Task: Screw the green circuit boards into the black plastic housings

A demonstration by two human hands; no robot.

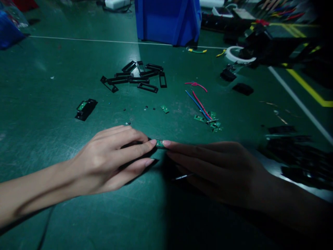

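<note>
A small green circuit board [159, 143] lies between my fingertips near the middle of the table, seated on or in something dark that I cannot make out. My left hand [111, 158] presses a fingertip on its left end, with the thumb apart below. From the other side my right hand [221, 170], mostly in shadow, touches the right end. A thin shiny metal rod [183, 177] sticks out from under the right hand's fingers; its other end is hidden. Just beyond lies a loose circuit board [164, 109].
Several black rectangular frames [147, 87] lie behind my hands. At left is a black housing [85, 109] with a green board. Blue and red wires [199, 104] end among green boards [214, 121]. A blue bin [168, 22] stands at the back; dark parts [299, 149] crowd the right.
</note>
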